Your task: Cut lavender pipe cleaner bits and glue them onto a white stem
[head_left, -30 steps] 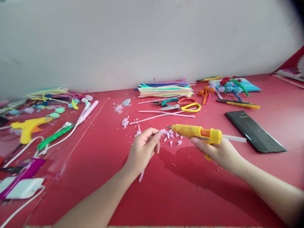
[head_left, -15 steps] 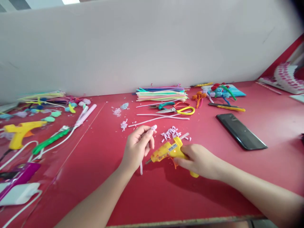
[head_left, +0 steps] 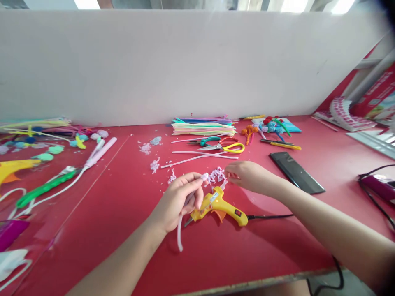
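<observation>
My left hand [head_left: 182, 197] is closed on a pale lilac pipe cleaner [head_left: 179, 236], whose tail hangs below the palm. At its upper end, a small lilac tip pokes out between thumb and forefinger. My right hand [head_left: 243, 176] hovers at the right edge of a heap of short lilac pipe cleaner pieces [head_left: 216, 176]. Its fingers are slightly apart, with nothing visible between them. Just below, a yellow glue gun [head_left: 224, 204] lies on the red table, nozzle pointing left toward my left wrist. Part of its front is behind my left hand.
Behind the heap lie scissors [head_left: 236, 148], pliers [head_left: 210, 141] and a bundle of coloured pipe cleaners [head_left: 202, 127]. A black phone [head_left: 296, 172] is to the right. Leftward are a pink hair-straightener-like tool [head_left: 101, 153], a green-handled tool [head_left: 46, 189] and another yellow glue gun [head_left: 15, 167]. A white partition [head_left: 185, 61] stands behind.
My right hand has let go of the glue gun, which now rests on the table, and has moved up to the lilac pieces. My left hand keeps its hold; the view has shifted rightward.
</observation>
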Tool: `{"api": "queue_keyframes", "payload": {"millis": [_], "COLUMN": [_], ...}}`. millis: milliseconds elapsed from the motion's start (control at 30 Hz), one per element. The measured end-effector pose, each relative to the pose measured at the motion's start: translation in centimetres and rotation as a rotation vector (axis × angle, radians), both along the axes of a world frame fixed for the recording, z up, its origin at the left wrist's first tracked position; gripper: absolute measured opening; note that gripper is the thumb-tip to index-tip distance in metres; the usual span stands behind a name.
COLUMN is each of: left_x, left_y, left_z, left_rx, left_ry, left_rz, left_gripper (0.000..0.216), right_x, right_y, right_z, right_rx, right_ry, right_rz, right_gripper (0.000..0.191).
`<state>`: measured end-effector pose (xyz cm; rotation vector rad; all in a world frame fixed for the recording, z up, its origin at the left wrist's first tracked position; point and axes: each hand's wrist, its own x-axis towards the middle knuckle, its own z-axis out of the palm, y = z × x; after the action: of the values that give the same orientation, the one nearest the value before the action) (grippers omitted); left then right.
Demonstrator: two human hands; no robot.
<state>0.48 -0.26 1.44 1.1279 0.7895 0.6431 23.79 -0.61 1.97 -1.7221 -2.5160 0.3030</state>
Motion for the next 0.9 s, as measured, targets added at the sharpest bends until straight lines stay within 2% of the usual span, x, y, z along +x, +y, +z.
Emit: {"api": "queue_keyframes", "payload": {"millis": [267, 500, 567, 667, 767, 900], "left_x": [-0.2, 0.5, 0.6, 0.8, 1.1, 1.3], "left_y": [0.2, -1.3, -1.8, -2.5, -3.0, -3.4], "left_z": [-0.2, 0.5, 0.6, 0.7, 0.7, 0.6], "left_rx": [-0.116, 0.035, 0.051, 0.105, 0.159, 0.163], "left_ry": [-0.091, 0.031, 0.052, 0.119, 0.185, 0.207], "left_rz": [-0.052, -0.083, -0.084, -0.054, -0.017, -0.020], "left_gripper": [0.012, 0.013, 0.014, 0.017, 0.019, 0.020], "right_x": [2.6, 2.4, 1.8, 0.3, -1.5, -2.7], "right_y": [-0.3, -0.4, -0.9, -2.2, -3.5, -4.1], "right_z": [-1.7, -1.7, -1.0, 0.1, 0.6, 0.5], "right_rx": [-0.063, -0.019, 0.006, -0.013, -0.067, -0.084], "right_ry": [0.006, 0.080, 0.191, 0.654, 0.956, 1.169], "right_rz": [-0.012, -0.079, -0.102, -0.087, -0.128, -0.167], "right_gripper": [0.017, 0.010, 0.013, 0.016, 0.015, 0.010]}}
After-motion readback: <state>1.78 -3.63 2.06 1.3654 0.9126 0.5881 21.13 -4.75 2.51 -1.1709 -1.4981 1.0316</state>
